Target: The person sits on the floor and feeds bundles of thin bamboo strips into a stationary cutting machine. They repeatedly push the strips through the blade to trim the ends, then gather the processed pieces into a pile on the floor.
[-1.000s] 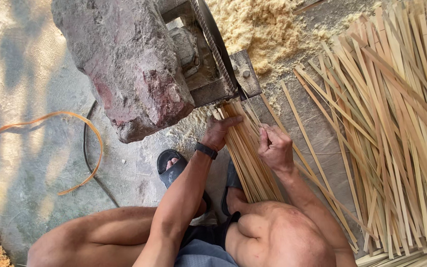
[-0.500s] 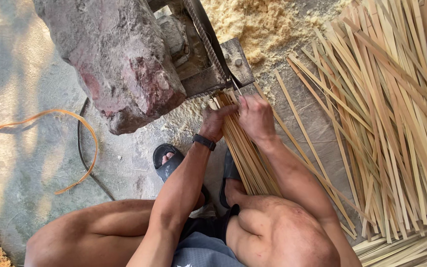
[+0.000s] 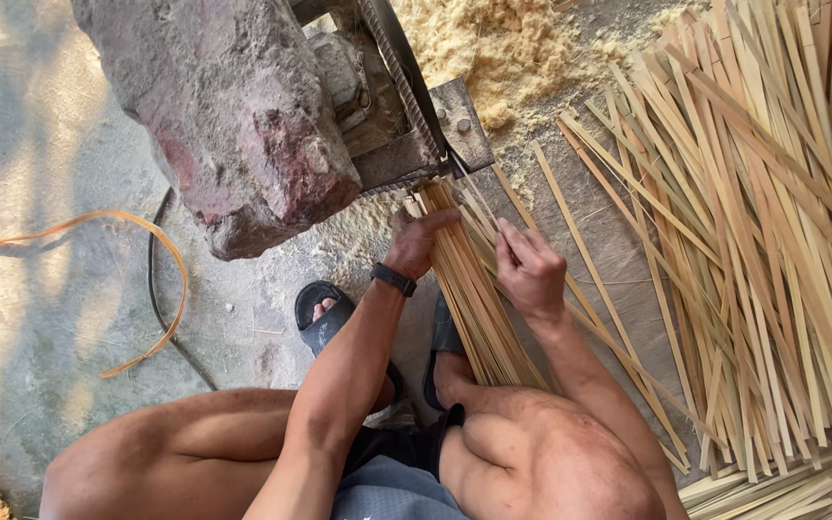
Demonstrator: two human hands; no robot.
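Left hand [image 3: 418, 241] grips top of strip bundle [image 3: 474, 289], fingers wrapped over it, black wristband [image 3: 393, 279] just below. Right hand [image 3: 530, 272] just beside, loosely curled, fingertips pinching single strip [image 3: 507, 207]. Bundle runs from machine [image 3: 406, 106] ahead of hands down to person's lap. Rock [image 3: 233, 106] left of left hand. Sawdust [image 3: 493, 48] beyond machine. Loose strip pile [image 3: 763, 241] right of right hand. Sandal [image 3: 325, 316] under left forearm.

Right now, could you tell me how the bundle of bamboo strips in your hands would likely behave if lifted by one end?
The bundle of bamboo strips looks loose and untied, so strips would probably slide apart unless the left hand and right hand squeeze it. Each strip is long and thin, so the far end would likely sag. It probably feels light.
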